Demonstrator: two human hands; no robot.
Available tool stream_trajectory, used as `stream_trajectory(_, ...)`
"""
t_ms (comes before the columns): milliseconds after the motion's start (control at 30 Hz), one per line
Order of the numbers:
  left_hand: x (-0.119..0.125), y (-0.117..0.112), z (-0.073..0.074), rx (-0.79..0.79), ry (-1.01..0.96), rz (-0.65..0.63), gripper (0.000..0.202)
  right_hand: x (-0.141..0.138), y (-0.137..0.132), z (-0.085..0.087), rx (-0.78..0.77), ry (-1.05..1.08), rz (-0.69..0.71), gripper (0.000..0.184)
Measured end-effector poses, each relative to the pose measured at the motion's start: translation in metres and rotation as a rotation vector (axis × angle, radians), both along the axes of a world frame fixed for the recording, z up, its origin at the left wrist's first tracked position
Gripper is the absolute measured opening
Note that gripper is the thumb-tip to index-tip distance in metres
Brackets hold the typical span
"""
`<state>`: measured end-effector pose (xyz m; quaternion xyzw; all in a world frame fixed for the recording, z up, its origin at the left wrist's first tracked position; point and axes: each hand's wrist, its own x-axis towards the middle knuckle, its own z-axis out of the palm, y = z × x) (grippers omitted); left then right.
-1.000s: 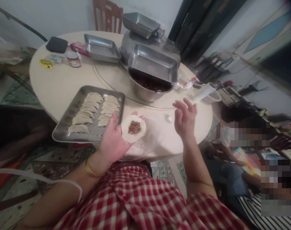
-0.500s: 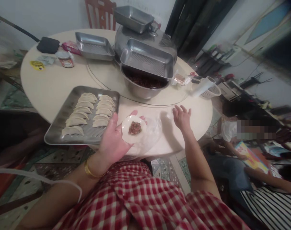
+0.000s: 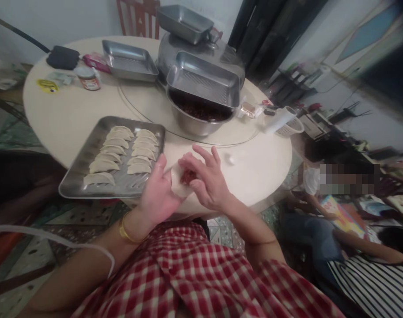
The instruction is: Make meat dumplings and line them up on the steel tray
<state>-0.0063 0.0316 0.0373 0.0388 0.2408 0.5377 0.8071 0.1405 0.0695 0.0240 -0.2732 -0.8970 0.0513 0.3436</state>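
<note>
My left hand point(image 3: 157, 194) cradles a round dumpling wrapper point(image 3: 178, 183) with a lump of dark red meat filling point(image 3: 188, 176) on it, just above the table's near edge. My right hand point(image 3: 208, 179) lies over the wrapper's right side, fingers spread and bent, their tips touching the wrapper's edge beside the filling. To the left a metal tray point(image 3: 75, 176) holds two rows of folded dumplings point(image 3: 122, 152). Behind, a steel bowl of filling point(image 3: 201, 117) stands with an empty tray point(image 3: 204, 84) resting on its rim.
The round cream table point(image 3: 72, 115) also carries another empty tray point(image 3: 128, 59), a jar point(image 3: 89, 79), a black pouch point(image 3: 62, 57), a small dough lump point(image 3: 228, 159) and a white basket point(image 3: 289, 126). A person in a striped top point(image 3: 370, 282) sits low at the right.
My right hand has come back from the table's right side to the wrapper in my left hand and now covers part of it.
</note>
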Motion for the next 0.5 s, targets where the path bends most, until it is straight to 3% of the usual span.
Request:
stream_trajectory(133,-0.007,-0.001,0.001,-0.045,-0.032,-0.011,0.06,-0.013,0.0,-0.007,0.137,-0.108,0.077,0.055)
stream_trajectory(267,-0.014,-0.001,0.001,-0.063,-0.056,0.053,0.064,-0.012,-0.009,-0.013,0.314,-0.056,0.181,0.056)
stream_trajectory(400,-0.016,0.0,0.002,-0.023,-0.039,0.113,0.068,-0.011,-0.017,-0.021,0.408,-0.121,0.12,0.054)
stream_trajectory(500,-0.015,0.0,0.004,-0.012,-0.047,0.108,0.069,-0.009,-0.019,-0.027,0.373,-0.186,0.097,0.055)
